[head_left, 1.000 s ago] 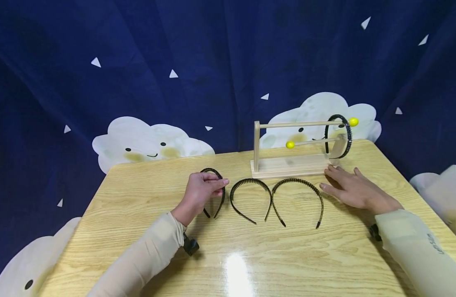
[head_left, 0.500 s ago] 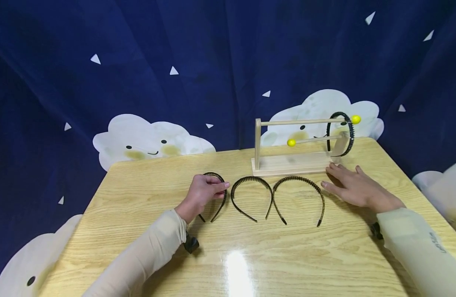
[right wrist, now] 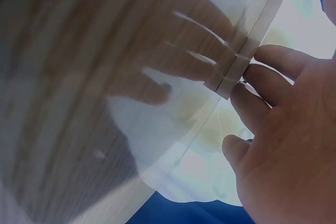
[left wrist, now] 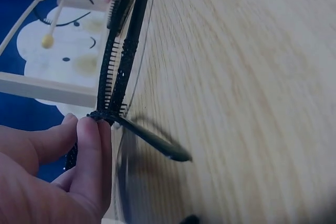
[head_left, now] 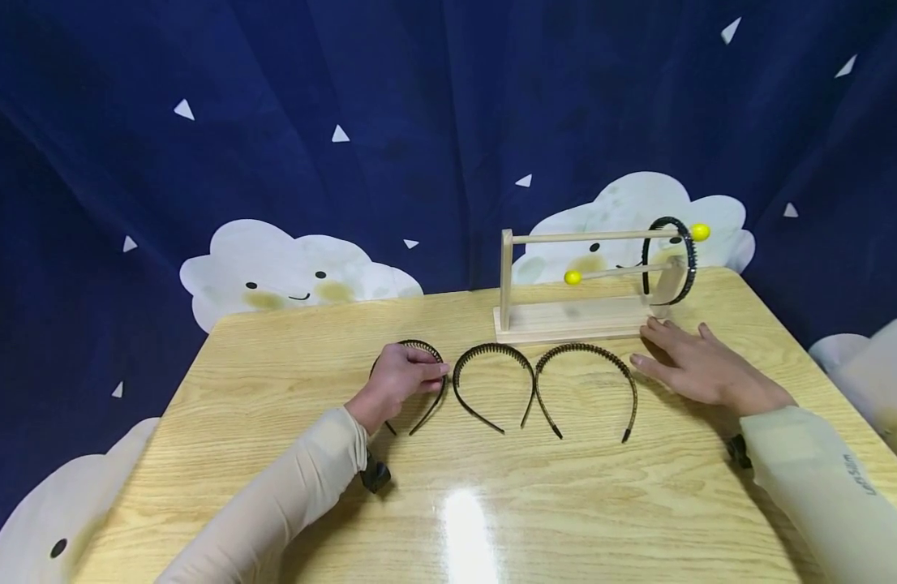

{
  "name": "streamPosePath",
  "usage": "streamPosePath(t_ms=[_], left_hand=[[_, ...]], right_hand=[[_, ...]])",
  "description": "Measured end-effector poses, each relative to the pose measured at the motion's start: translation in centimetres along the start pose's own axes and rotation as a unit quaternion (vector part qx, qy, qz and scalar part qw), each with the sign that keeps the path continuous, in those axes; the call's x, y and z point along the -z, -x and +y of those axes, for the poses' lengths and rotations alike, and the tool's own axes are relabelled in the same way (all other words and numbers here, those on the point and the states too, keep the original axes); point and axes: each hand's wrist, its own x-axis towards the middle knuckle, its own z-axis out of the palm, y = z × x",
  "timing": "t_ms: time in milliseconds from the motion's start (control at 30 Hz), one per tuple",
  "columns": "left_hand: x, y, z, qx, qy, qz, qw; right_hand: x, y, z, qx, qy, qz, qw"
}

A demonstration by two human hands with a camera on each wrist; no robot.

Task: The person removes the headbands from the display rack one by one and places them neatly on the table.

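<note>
Headband [head_left: 427, 347] | left hand [head_left: 396, 380] pinches it | right hand [head_left: 689, 367], fingers extended, touches rack [head_left: 576, 319] | 2 headbands [head_left: 495, 348] alongside

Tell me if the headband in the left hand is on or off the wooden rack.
Off: the left hand pinches the headband, and the head view shows it clearly apart from the wooden rack.

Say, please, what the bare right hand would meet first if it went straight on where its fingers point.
Likely the long, pale wooden rack: the right hand lies close at its near right corner; contact is unclear.
</note>
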Motion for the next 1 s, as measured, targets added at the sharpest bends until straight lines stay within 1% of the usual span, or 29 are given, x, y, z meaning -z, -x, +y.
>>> streamPosePath(t_ms=[133, 367, 467, 533, 633, 767, 867, 933, 1000], left_hand=[[0.2, 0.0, 0.0, 0.010, 0.007, -0.002, 0.9999], [0.2, -0.1, -0.1, 0.023, 0.037, -0.011, 0.9990], [0.1, -0.1, 0.0, 0.022, 0.037, -0.015, 0.9989], [0.1, -0.1, 0.1, 0.018, 0.026, -0.016, 0.9994], [0.4, -0.2, 0.4, -0.014, -0.014, -0.010, 0.9998], [1.4, -0.5, 1.1, -0.062, -0.079, 0.022, 0.9947], [2.1, -0.6, 1.7, -0.071, -0.096, 0.037, 0.9921], [2.3, -0.5, 2.1, -0.079, -0.098, 0.035, 0.9914], [2.3, -0.3, 2.5, -0.096, -0.104, 0.032, 0.9895]], right_hand=[[0.0, 0.0, 0.0, 0.003, 0.001, 0.001, 1.000], [0.0, 0.0, -0.1, 0.004, -0.001, 0.006, 1.000], [0.0, 0.1, 0.0, 0.003, -0.001, 0.005, 1.000], [0.1, 0.2, -0.1, 0.002, -0.003, 0.004, 1.000], [0.2, 0.3, -0.1, 0.000, -0.005, 0.004, 1.000], [0.3, 0.3, -0.2, 0.000, -0.006, 0.004, 1.000], [0.2, 0.3, -0.2, 0.000, -0.005, 0.002, 1.000], [0.2, 0.2, -0.2, 0.000, -0.006, 0.001, 1.000], [0.1, 0.2, -0.1, 0.001, -0.006, 0.001, 1.000]])
